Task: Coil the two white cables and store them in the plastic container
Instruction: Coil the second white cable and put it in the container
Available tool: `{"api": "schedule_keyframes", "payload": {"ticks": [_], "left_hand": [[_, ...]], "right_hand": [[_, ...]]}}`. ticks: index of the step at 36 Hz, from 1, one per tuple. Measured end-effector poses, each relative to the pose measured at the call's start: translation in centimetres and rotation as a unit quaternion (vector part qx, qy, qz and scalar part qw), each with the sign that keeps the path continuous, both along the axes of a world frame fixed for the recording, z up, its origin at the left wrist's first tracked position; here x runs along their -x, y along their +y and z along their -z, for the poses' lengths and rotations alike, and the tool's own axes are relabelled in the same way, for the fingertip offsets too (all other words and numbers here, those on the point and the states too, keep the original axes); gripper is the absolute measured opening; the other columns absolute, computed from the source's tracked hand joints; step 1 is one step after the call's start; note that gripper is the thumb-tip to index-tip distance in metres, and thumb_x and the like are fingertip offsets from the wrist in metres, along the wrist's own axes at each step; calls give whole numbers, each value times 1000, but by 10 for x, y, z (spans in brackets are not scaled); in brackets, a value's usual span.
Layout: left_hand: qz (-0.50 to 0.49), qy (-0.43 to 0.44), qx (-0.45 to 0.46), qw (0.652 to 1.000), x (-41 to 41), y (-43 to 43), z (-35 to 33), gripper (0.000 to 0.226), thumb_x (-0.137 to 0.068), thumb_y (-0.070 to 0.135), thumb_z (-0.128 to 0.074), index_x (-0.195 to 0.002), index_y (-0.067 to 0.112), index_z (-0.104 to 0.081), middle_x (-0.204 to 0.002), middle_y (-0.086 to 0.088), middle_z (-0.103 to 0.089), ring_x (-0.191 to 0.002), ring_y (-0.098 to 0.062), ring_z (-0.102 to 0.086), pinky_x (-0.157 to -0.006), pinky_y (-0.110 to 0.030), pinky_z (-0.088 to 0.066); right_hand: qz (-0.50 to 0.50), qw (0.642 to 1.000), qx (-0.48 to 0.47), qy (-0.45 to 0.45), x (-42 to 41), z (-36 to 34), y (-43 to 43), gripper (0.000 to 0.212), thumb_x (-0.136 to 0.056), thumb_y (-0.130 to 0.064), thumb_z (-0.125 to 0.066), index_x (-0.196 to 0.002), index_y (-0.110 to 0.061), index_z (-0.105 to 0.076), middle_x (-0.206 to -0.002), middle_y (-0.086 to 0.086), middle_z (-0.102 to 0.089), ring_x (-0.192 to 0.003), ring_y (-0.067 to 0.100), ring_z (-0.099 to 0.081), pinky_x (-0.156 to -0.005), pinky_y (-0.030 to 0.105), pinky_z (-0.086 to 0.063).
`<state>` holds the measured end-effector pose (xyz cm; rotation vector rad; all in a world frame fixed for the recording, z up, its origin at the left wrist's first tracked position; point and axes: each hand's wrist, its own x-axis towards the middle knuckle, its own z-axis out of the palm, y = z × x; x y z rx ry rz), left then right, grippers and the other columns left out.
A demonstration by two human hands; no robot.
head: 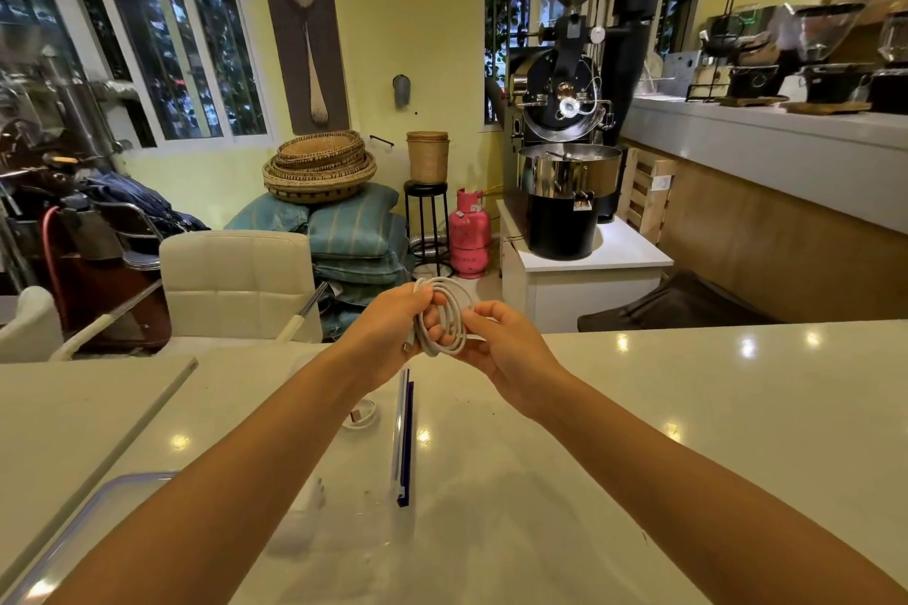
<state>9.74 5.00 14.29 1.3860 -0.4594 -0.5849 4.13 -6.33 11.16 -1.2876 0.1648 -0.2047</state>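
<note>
Over countertop (688,408), cable coil (459,300) in left grip (393,324).

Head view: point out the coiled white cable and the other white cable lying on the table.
coiled white cable (458,315), head view, right side of the held loops
other white cable (373,418), head view, outer bend of its visible loop

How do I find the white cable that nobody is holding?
Look at the glossy white table. Near its middle lies a thin blue-and-clear plastic strip; just left of it, beside the left forearm, sits a small white cable loop. Unlike the bigger coiled white cable gripped by the left hand and right hand, it lies flat on the tabletop.
</note>
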Motion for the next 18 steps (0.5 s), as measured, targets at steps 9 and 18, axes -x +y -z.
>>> {"api": "schedule_keyframes", "payload": {"ticks": [9,18], "left_hand": [[13,-42,3,999,-7,5,2,33,-99,18,-26,-75,12,-48,-48,2,-45,-41,-6,-45,-53,-21,-43],[7,-38,-2,999,-7,4,5,34,-99,19,-25,-75,12,-47,-62,-4,-39,-57,-14,-40,-64,-27,-41]], "right_hand": [[9,999,27,-43,-1,-2,-3,7,-87,-14,-55,-92,-10,-53,-86,6,-62,-75,13,-63,-63,14,-55],[-10,996,73,-41,-4,-2,-8,23,-78,-3,-65,-94,-14,-52,-87,3,-64,-78,13,-64,-69,18,-54]]}}
